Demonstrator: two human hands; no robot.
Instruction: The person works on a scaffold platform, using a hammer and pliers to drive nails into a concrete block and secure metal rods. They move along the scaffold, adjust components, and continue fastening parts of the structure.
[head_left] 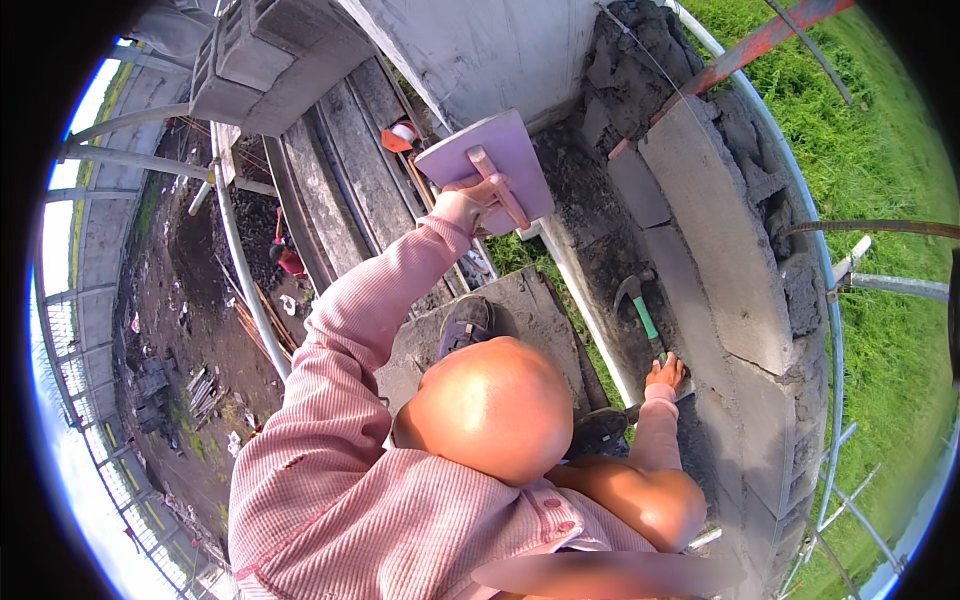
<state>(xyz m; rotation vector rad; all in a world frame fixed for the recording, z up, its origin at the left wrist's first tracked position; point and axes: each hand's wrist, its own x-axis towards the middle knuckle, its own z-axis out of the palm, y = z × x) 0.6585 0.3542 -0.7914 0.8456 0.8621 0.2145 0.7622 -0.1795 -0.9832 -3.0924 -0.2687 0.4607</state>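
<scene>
My left hand (478,195) is wrapped round the bar handle of a flat purple plastering float (515,150), held up in front of a pale smooth wall. Low on the right, my right hand (665,374) is closed beside the grey masonry; what its fingers grip is too small to make out. Just beyond it a hammer (640,308) with a green grip lies on the dark mortar-strewn strip. Close by on the right runs a low wall with a smooth grey mortar face (715,215) and a rough, lumpy top.
Wooden planks (345,165) and stacked hollow blocks (265,75) stand at the left. An orange-and-white object (400,136) rests on the planks. Metal pipes (838,330) edge the right side before grass. Far below left, a person in red (290,262) is on dark ground. A taut string crosses the wall.
</scene>
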